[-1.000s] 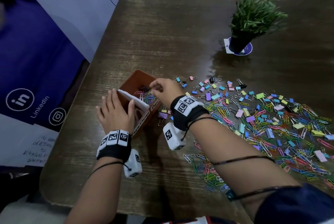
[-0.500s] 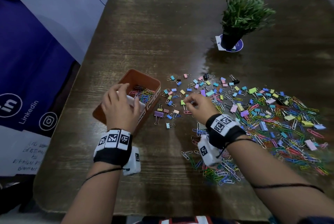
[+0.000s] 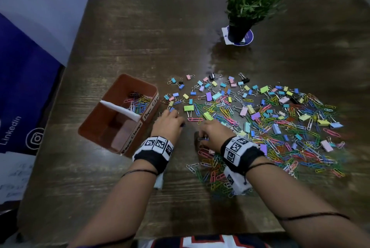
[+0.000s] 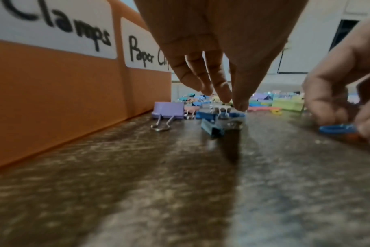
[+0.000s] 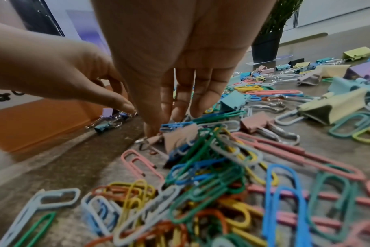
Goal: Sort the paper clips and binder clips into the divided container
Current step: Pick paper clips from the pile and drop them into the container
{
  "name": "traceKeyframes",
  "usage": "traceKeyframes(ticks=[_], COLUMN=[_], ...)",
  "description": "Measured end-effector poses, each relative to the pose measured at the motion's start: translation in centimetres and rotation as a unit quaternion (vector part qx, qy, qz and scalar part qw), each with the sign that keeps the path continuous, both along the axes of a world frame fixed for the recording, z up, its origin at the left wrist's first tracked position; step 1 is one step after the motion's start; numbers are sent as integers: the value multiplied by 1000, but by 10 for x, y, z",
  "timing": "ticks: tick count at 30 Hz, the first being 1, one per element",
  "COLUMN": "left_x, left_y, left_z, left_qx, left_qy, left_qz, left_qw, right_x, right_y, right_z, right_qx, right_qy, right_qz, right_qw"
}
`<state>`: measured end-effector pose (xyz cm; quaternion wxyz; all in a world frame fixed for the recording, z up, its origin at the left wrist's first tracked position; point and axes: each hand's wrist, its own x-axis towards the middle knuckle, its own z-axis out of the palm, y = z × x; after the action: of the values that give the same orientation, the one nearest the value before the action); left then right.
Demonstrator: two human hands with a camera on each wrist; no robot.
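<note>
**Sorting barely begun: most clips left on the table**

Head view: the left hand and right hand are lowered side by side onto the near edge of the clip spread, which fans out ahead and to the right of the right hand. The divided container is set just left of the left hand. A small heap of paper clips is seen in its far compartment; the near compartment appears bare. Most of the task is judged undone.

Left wrist view: the left fingertips are drawn together above a blue binder clip; a grip is not shown. "Clamps" and "Paper Cl…" labels are read on the container wall.

Right wrist view: straight right fingers are pressed down among clips; whether anything is pinched cannot be told.

A dark wooden table carries a potted plant; a blue banner hangs at left.
</note>
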<state>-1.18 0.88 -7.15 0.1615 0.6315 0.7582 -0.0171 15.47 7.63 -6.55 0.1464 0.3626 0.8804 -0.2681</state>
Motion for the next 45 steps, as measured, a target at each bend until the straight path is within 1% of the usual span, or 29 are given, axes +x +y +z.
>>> traceKeyframes(ticks=[4, 8, 11, 15, 18, 20, 25, 28, 33, 36, 39, 45], left_x=[0, 1, 4, 11, 17, 21, 25, 25, 26, 30, 35, 36], left_y=[9, 16, 18, 18, 15, 12, 10, 10, 15, 28, 39, 41], left_z=[-5, -3, -2, -1, -2, -2, -5, -6, -3, -1, -3, -10], left_qx=[-13, -26, -41, -50, -47, -48, -56, -59, -27, -4, -7, -10], left_qy=[14, 6, 3, 11, 27, 36, 17, -3, -49, -51, -51, -70], left_qz=[13, 20, 15, 2, -18, -24, -10, 10, 21, 10, -7, 25], left_qw=[1000, 999, 999, 999, 998, 998, 998, 998, 998, 999, 999, 997], right_x=[6, 14, 20, 22, 21, 18, 7, 4, 7, 10, 13, 18], right_y=[3, 8, 14, 24, 31, 34, 41, 42, 42, 40, 35, 25], right_z=[-3, -7, -6, -1, 0, -2, -10, -15, -19, -17, -17, -21], right_qx=[6, -21, -47, -52, -39, -37, 9, 19, 27, 31, 31, 4], right_qy=[1, 16, 58, 140, 166, 159, 121, 94, 90, 73, 58, 107], right_qz=[0, -6, -30, -104, -111, -86, 27, 55, 48, 49, 38, -85], right_qw=[1000, 1000, 997, 983, 979, 983, 992, 994, 994, 996, 997, 991])
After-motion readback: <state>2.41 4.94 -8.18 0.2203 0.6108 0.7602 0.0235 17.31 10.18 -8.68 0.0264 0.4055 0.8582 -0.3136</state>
